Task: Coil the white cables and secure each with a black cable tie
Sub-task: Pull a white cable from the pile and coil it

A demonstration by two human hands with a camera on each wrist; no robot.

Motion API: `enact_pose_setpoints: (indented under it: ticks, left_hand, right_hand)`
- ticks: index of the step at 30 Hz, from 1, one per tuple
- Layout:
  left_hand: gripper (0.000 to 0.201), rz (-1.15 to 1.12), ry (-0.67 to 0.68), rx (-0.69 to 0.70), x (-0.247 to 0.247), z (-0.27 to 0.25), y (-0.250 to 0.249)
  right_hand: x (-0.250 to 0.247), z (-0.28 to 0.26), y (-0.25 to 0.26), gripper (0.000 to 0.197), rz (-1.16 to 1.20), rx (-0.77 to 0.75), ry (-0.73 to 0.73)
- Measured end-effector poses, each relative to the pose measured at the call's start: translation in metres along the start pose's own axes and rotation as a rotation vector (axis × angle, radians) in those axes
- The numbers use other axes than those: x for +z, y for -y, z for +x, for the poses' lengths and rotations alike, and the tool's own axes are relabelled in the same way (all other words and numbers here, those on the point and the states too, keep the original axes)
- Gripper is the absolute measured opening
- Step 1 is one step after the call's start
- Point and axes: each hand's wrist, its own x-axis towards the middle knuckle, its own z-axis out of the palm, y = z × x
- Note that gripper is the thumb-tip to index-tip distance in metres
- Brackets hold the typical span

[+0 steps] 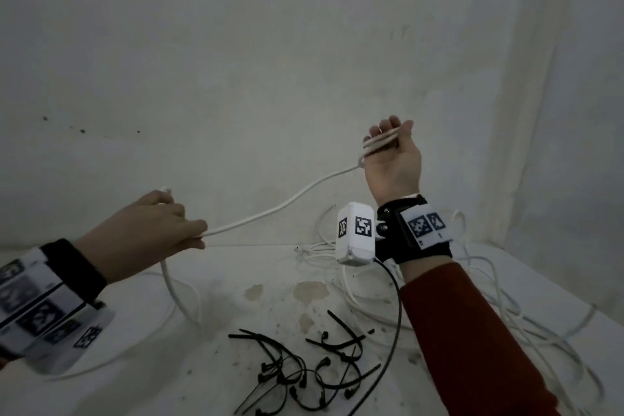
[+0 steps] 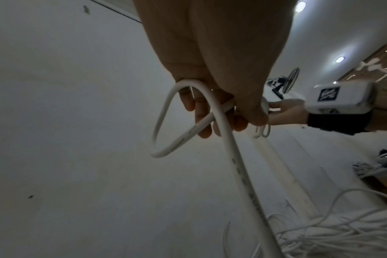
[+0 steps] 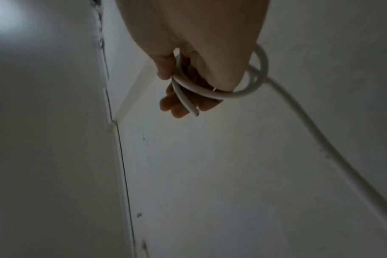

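Observation:
A white cable (image 1: 287, 203) stretches through the air between my two hands. My right hand (image 1: 391, 152), raised with the palm toward me, has a few turns of this cable (image 3: 210, 90) wound round its fingers, and the cut end (image 3: 193, 110) sticks out past the fingertips. My left hand (image 1: 162, 223), lower and to the left, grips the same cable (image 2: 223, 132), which bends into a loop (image 2: 164, 122) beyond the fingers and then hangs down to the table. Several black cable ties (image 1: 304, 371) lie loose on the table in front of me.
More white cables (image 1: 499, 307) lie tangled on the white table (image 1: 236, 280) under and right of my right forearm; the tangle (image 2: 342, 230) also shows in the left wrist view. A stained wall (image 1: 236, 61) stands close behind. A black wire (image 1: 395, 311) hangs from the right wrist camera.

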Motion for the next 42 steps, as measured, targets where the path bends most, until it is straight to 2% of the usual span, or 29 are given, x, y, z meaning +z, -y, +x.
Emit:
enact_pose_setpoints:
  ticks: [3,6,8,11,13,14,16,18,21,24,29,33,35,37,40,42]
  left_hand:
    - [0.041,-0.009,-0.002,0.036,-0.018,0.006,-0.003]
    - [0.039,-0.024,0.0,0.023,-0.031,0.009,0.003]
    - [0.037,-0.014,0.004,-0.008,-0.037,0.01,0.008]
    - [0.023,-0.009,-0.012,-0.102,-0.045,0.011,0.02]
    - [0.017,-0.035,-0.034,-0.185,-0.049,0.011,0.031]
    - [0.018,-0.039,-0.044,-0.216,-0.05,0.012,0.036]
    - [0.022,-0.025,-0.045,-0.261,-0.048,0.012,0.045]
    - [0.029,-0.003,-0.036,-0.303,-0.045,0.013,0.054]
    - [0.038,0.058,-0.017,-0.332,-0.041,0.017,0.064]
    - [0.034,0.095,0.013,-0.341,-0.036,0.021,0.069]
    - [0.055,0.065,0.162,-0.421,-0.026,0.012,0.069]
    - [0.044,-0.024,0.261,-0.439,-0.016,0.007,0.049]
    - [0.032,-0.102,0.282,-0.477,-0.014,0.003,0.04]
    - [0.03,-0.203,0.326,-0.545,-0.016,-0.004,0.036]
    - [0.06,-0.548,0.346,-0.695,-0.032,-0.013,0.032]
    - [0.076,-0.788,0.248,-0.732,-0.047,-0.011,0.024]
  right_hand:
    - [0.003,0.003,-0.015,0.03,-0.333,-0.081,0.046]
    - [0.002,-0.002,-0.033,0.033,-0.899,-0.128,0.172]
    - [-0.001,-0.012,-0.042,0.029,-1.236,-0.087,0.332]
    - [-0.005,-0.033,-0.05,0.018,-1.688,0.063,0.687]
    - [-0.006,-0.047,-0.052,0.018,-1.898,0.161,0.902]
    - [-0.005,-0.054,-0.052,0.022,-1.926,0.214,0.963]
    - [-0.003,-0.066,-0.052,0.032,-1.87,0.308,0.995]
    - [0.001,-0.077,-0.051,0.042,-1.737,0.396,0.955]
    - [0.013,-0.093,-0.05,0.066,-1.569,0.491,0.967]
    - [0.025,-0.105,-0.048,0.066,-1.317,0.533,0.969]
    - [0.039,-0.095,-0.038,0.057,-0.587,0.629,0.751]
    - [0.044,-0.089,-0.036,0.053,-0.252,0.724,0.668]
    - [0.047,-0.092,-0.044,0.052,-0.195,0.746,0.647]
    - [0.051,-0.094,-0.053,0.056,-0.238,0.744,0.608]
    - [0.055,-0.098,-0.068,0.062,-0.327,0.736,0.575]
    - [0.058,-0.102,-0.081,0.065,-0.394,0.735,0.577]
